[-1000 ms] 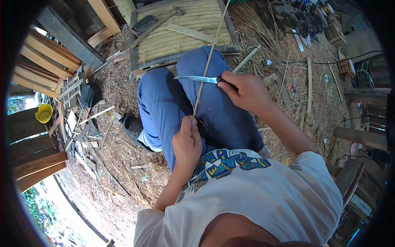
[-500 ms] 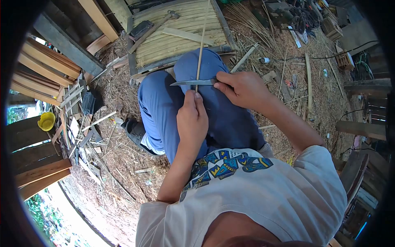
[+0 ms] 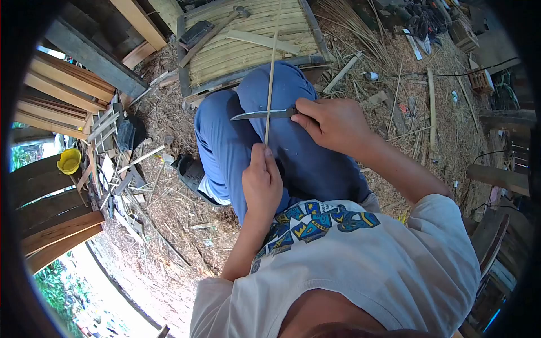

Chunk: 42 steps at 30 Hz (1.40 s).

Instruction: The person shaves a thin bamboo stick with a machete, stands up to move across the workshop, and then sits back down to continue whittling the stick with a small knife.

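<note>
My left hand (image 3: 262,183) is closed around the near end of a thin bamboo strip (image 3: 273,67). The strip runs away from me over my thigh and on past the slatted bench. In my right hand (image 3: 332,124) is the handle of a knife (image 3: 256,115), mostly hidden by the fingers. Its narrow blade points left and lies across the strip, just above my knee. A short length of strip shows between the blade and my left fingertips.
Beyond my knees stands a slatted bamboo bench (image 3: 248,62) bearing a hammer (image 3: 217,34), a dark block-like object (image 3: 196,34) and a flat slat (image 3: 262,42). Shavings and offcuts cover the ground. A yellow bowl-like object (image 3: 69,161) is at left; long thin strips (image 3: 349,25) lie at upper right.
My left hand has drawn back toward my body with the strip, widening the gap to the blade. The right hand and knife stay nearly where they were. The view has shifted slightly.
</note>
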Tool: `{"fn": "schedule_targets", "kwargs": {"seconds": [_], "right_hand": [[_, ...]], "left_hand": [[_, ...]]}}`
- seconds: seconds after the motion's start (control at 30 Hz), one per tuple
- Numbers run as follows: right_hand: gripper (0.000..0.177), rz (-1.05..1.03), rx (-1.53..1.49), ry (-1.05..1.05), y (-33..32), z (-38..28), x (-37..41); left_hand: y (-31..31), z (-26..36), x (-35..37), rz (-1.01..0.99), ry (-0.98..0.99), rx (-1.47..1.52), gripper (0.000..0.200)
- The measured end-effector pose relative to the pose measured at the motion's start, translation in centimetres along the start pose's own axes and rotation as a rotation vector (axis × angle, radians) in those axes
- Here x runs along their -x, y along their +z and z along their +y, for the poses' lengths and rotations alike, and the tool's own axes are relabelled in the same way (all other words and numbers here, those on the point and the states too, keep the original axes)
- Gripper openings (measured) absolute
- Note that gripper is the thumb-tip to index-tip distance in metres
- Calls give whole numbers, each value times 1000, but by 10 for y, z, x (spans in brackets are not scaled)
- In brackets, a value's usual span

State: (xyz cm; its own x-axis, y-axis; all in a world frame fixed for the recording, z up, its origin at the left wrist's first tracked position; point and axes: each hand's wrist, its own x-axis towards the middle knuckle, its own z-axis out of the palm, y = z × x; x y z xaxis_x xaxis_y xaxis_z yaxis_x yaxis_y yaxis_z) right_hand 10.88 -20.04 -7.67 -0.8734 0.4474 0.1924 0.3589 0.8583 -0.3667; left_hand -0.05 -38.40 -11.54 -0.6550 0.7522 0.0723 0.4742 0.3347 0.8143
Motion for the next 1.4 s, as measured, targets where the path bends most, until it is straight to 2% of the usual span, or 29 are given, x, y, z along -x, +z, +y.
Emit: {"fn": "schedule_targets", "kwargs": {"seconds": [0.17, 0.27, 0.37, 0.47, 0.57, 0.67, 0.77, 0.9, 0.97, 1.07, 1.17, 1.27, 1.37, 1.4], "right_hand": [[23, 27, -29, -4, 2, 0, 4], [24, 23, -23, 4, 1, 1, 4], [24, 48, -62, -13, 5, 7, 3], [25, 66, -82, -28, 5, 11, 3], [25, 55, -69, -18, 3, 9, 3], [24, 53, -49, -4, 1, 9, 5], [23, 48, -14, -6, -1, 6, 8], [23, -2, 5, -28, 0, -3, 7], [24, 66, -20, 4, 9, -1, 5], [25, 100, -51, 31, 14, 1, 2], [24, 96, -90, 21, 12, 4, 2], [25, 97, -101, -2, 11, 1, 0], [25, 93, -99, -13, 11, -1, 2], [25, 91, -99, -18, 13, -1, 2]], "left_hand": [[-8, -5, 23, -12, -5, -9, 11], [-16, -5, 40, -78, -91, -15, 14], [-18, -11, 32, -153, -95, 89, 18], [-22, -7, 7, -379, -405, 582, 24], [-10, 4, -20, -317, -464, 851, 28], [16, -8, -29, -166, -220, 575, 30], [13, -8, -15, -108, -106, 358, 30], [-10, -5, 3, -145, -174, 204, 29], [-18, -7, 15, -152, -160, 154, 29], [-27, -13, 60, -182, -264, 134, 28], [-50, -23, 79, -247, -340, 169, 28], [-59, -42, 73, -363, -433, 423, 28], [-56, -18, 43, -409, -554, 766, 26], [-48, -16, 33, -391, -496, 768, 26]]}}
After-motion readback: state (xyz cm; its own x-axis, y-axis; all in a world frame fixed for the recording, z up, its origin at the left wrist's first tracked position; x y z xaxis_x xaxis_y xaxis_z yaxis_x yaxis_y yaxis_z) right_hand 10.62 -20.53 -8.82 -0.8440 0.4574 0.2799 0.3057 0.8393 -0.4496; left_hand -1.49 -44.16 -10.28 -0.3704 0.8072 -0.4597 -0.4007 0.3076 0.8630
